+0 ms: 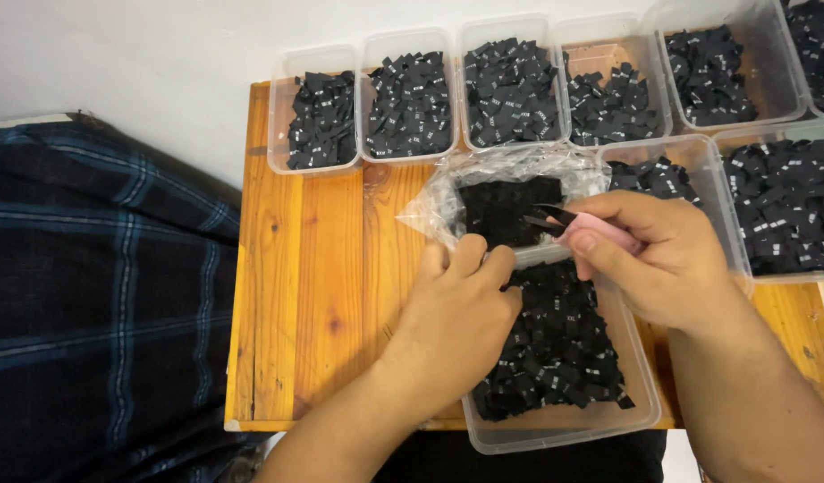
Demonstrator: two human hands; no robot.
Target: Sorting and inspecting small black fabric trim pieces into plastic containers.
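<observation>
My right hand (667,259) grips small pink-handled snips (583,227) whose dark blades point left over a clear plastic bag (447,201) of black fabric labels. My left hand (461,313) pinches the near edge of that bag with fingers curled. The bag lies across the far end of a clear plastic tub (555,436) full of black labels with small white print, just in front of me.
Several clear tubs of black labels (412,103) line the back and right of a wooden board (313,268). A dark plaid cloth (99,295) lies to the left. White floor shows beyond the board.
</observation>
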